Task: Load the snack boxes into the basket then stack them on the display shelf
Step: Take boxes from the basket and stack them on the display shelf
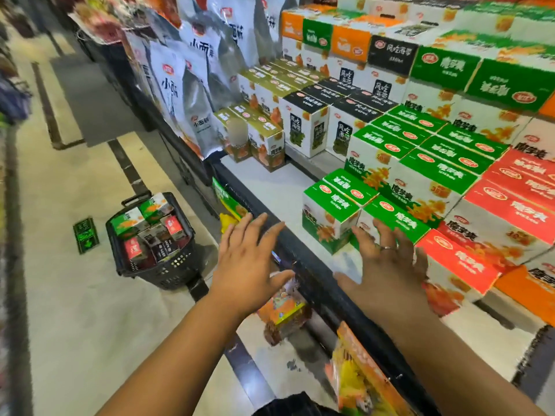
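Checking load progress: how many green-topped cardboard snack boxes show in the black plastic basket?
2: one green-topped box at the black basket's left, another by its handle; more possibly hidden.

You have two grips in view, the left grip [246, 265] and the right grip [390, 271], with one ring [388, 248] on the right. On the floor sit one basket [177, 265] and one green packet [86, 235] beside it, and in the basket you can count two green-topped boxes [129, 222], two red boxes [171, 227] and at least two dark boxes [165, 246]. At the shelf [270, 187] front you have three small green boxes [330, 205] in one cluster, two black-topped boxes [303, 127] leading their rows and two olive-topped boxes [267, 145] at the left; the stacks behind are too blurred to count.
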The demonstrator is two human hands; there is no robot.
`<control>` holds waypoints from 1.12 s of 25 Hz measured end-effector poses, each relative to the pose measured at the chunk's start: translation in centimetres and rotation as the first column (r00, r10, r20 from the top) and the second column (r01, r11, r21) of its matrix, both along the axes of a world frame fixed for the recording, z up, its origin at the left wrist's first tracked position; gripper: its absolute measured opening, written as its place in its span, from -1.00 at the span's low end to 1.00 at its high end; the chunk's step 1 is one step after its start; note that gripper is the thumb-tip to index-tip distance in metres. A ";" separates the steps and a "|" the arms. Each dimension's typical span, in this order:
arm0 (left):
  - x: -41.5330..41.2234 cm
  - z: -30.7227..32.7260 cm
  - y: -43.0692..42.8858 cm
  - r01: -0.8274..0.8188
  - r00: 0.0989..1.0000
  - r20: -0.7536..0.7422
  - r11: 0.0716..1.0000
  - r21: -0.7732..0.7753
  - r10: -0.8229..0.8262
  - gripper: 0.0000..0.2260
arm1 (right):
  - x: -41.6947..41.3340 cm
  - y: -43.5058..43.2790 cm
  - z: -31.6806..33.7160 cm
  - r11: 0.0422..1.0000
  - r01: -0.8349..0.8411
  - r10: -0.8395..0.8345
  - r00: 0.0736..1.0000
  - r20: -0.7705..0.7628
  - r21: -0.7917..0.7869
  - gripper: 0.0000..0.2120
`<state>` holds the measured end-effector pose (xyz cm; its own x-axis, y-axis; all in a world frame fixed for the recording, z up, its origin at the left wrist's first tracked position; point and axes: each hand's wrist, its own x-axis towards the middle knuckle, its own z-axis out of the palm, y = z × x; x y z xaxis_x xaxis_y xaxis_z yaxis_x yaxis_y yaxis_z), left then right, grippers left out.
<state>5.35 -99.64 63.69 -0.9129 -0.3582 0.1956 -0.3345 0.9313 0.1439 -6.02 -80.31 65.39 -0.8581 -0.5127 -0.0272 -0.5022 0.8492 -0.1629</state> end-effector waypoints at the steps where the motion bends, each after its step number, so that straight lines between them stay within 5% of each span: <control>1: 1.4 0.0 -1.6 -0.016 1.000 -0.002 1.000 -0.006 0.016 -0.24 | 1.0 -1.6 0.0 1.000 -0.012 0.011 1.000 0.006 0.026 -0.23; 16: 24.6 -2.7 -24.3 -0.389 0.913 0.162 0.918 0.071 0.375 -0.23 | 17.4 -28.6 -2.8 0.931 -0.349 0.348 0.937 0.022 0.105 -0.25; 28: 24.8 -6.0 -41.2 -0.576 0.811 0.174 0.814 0.071 0.558 -0.30 | 13.7 -51.4 -7.4 0.850 -0.522 0.510 0.849 0.142 0.072 -0.25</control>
